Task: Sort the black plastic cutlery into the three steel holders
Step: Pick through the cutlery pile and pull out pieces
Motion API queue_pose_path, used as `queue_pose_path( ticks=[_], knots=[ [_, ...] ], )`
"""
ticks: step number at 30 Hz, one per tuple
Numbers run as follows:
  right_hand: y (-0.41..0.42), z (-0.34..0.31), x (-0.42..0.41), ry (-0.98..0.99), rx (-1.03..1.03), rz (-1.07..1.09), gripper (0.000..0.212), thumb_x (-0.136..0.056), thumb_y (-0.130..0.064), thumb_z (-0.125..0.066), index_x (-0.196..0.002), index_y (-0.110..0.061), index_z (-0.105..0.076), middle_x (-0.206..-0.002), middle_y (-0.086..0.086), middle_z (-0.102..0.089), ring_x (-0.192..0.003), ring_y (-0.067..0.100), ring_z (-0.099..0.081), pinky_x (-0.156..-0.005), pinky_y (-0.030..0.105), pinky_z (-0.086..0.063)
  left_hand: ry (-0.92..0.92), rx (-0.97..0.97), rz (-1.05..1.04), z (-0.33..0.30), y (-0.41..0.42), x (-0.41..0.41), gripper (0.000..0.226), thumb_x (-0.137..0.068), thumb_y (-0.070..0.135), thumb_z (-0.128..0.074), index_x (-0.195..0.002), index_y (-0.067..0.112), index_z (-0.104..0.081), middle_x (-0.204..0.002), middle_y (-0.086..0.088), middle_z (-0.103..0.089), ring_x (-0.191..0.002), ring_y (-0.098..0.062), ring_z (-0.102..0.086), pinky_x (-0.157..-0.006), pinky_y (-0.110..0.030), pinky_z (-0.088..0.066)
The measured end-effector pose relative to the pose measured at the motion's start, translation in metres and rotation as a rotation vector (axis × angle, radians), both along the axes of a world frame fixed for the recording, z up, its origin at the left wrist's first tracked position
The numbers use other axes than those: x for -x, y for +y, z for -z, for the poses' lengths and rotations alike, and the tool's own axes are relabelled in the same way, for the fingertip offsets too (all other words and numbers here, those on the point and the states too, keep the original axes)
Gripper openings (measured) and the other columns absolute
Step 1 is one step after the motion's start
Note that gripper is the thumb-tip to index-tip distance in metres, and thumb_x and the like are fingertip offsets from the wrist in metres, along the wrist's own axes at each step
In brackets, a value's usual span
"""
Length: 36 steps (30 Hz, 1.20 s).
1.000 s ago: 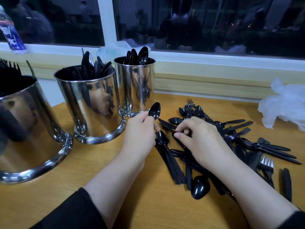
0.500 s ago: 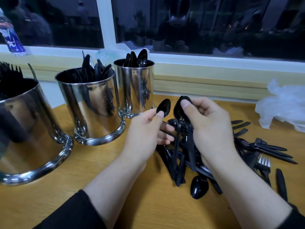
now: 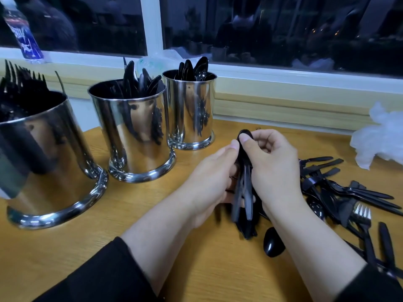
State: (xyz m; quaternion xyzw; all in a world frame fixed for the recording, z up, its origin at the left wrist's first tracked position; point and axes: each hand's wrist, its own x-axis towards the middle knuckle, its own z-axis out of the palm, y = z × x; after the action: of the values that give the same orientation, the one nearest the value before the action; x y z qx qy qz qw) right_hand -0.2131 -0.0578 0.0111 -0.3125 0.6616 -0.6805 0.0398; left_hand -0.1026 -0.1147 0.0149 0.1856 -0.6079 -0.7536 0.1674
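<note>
Black plastic spoons [image 3: 245, 186] bunched upright between both hands [image 3: 272, 171]

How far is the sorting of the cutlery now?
Partly done. The three holders already hold cutlery: forks in the left holder, probably knives in the middle holder, spoons in the right holder. In hand: the left hand and right hand grip a bundle of spoons. Left: the mixed pile on the table.

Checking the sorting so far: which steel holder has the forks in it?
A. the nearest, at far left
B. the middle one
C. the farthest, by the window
A: tines stick up from the forks in the nearest holder at far left.
</note>
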Motion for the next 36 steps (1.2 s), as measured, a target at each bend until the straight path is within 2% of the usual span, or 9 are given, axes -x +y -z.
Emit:
queue_pose_path(
  ticks=[3,7,11,15,18,21,25,32,36],
  knots=[
    [0.002,0.0,0.0,-0.005,-0.032,-0.001,0.01,-0.091,-0.034,-0.073,-0.09,-0.025,-0.069,-0.076,-0.011,-0.064,-0.065,0.008,-0.057,-0.063,0.028,-0.046,0.057,0.003,0.09,0.001,0.001,-0.002,0.03,-0.109,0.045,-0.041,-0.13,0.034,-0.061,-0.104,-0.017,-0.072,-0.089,-0.041,-0.071,-0.091,-0.057,-0.059],
    [0.006,-0.003,-0.001,-0.098,-0.037,-0.078,0.014,-0.092,-0.029,-0.073,-0.09,-0.016,-0.068,-0.074,-0.005,-0.063,-0.046,0.013,-0.055,-0.048,0.024,-0.045,0.109,-0.094,0.127,0.003,-0.003,0.001,0.032,-0.111,0.032,-0.042,-0.14,0.029,-0.056,-0.085,-0.006,-0.051,-0.059,-0.019,-0.053,-0.06,-0.035,-0.056],
    [0.009,-0.002,0.004,-0.03,-0.097,-0.046,0.019,-0.095,-0.039,-0.067,-0.09,-0.021,-0.07,-0.082,-0.008,-0.07,-0.068,0.0,-0.061,-0.065,0.014,-0.045,0.044,-0.03,-0.042,0.003,-0.013,-0.002,0.026,-0.112,0.026,-0.041,-0.127,0.024,-0.062,-0.074,0.002,-0.046,-0.049,-0.009,-0.031,-0.037,-0.019,-0.027],
    [0.015,-0.001,0.009,0.28,-0.32,-0.023,0.021,-0.103,-0.037,-0.052,-0.099,-0.024,-0.068,-0.081,-0.009,-0.063,-0.069,-0.002,-0.054,-0.062,0.011,-0.039,-0.014,0.113,-0.33,-0.001,-0.032,-0.013,0.015,-0.108,0.032,-0.051,-0.106,0.022,-0.063,-0.069,0.005,-0.046,-0.05,-0.009,-0.03,-0.037,-0.02,-0.025],
    [0.014,0.002,0.003,0.571,-0.642,-0.113,0.025,-0.101,-0.04,-0.055,-0.112,-0.023,-0.069,-0.1,-0.01,-0.063,-0.095,0.008,-0.058,-0.083,0.025,-0.045,-0.026,0.14,-0.462,0.001,-0.04,-0.016,0.019,-0.106,0.028,-0.054,-0.093,0.013,-0.056,-0.069,0.001,-0.044,-0.049,-0.01,-0.03,-0.039,-0.021,-0.024],
    [0.009,0.005,-0.007,0.699,-0.824,-0.144,0.042,-0.095,-0.054,-0.059,-0.119,-0.021,-0.067,-0.106,-0.005,-0.06,-0.106,0.017,-0.054,-0.096,0.038,-0.045,-0.031,0.154,-0.512,0.003,-0.039,-0.014,0.02,-0.104,0.028,-0.058,-0.092,0.012,-0.058,-0.069,-0.002,-0.045,-0.048,-0.012,-0.032,-0.04,-0.022,-0.025],
    [0.007,0.008,-0.013,0.746,-0.974,-0.149,0.047,-0.097,-0.057,-0.052,-0.126,-0.022,-0.063,-0.116,-0.003,-0.058,-0.115,0.021,-0.051,-0.1,0.041,-0.041,-0.036,0.186,-0.516,0.004,-0.039,-0.013,0.024,-0.105,0.031,-0.057,-0.09,0.013,-0.06,-0.069,-0.002,-0.046,-0.048,-0.013,-0.034,-0.04,-0.022,-0.028],
    [0.003,0.01,-0.013,0.7,-0.959,-0.181,0.039,-0.104,-0.035,-0.05,-0.142,-0.027,-0.052,-0.135,-0.004,-0.057,-0.127,0.022,-0.049,-0.105,0.043,-0.039,-0.048,0.208,-0.493,0.005,-0.037,-0.012,0.028,-0.105,0.033,-0.056,-0.085,0.013,-0.058,-0.068,-0.001,-0.047,-0.048,-0.013,-0.035,-0.041,-0.022,-0.029],
    [0.003,0.012,-0.012,0.582,-0.827,-0.205,0.043,-0.099,-0.026,-0.061,-0.142,-0.028,-0.056,-0.118,-0.008,-0.064,-0.111,0.013,-0.057,-0.103,0.038,-0.044,-0.039,0.191,-0.494,0.004,-0.035,-0.012,0.025,-0.105,0.031,-0.056,-0.088,0.013,-0.058,-0.069,-0.001,-0.045,-0.048,-0.011,-0.034,-0.042,-0.022,-0.028]
  ],
)
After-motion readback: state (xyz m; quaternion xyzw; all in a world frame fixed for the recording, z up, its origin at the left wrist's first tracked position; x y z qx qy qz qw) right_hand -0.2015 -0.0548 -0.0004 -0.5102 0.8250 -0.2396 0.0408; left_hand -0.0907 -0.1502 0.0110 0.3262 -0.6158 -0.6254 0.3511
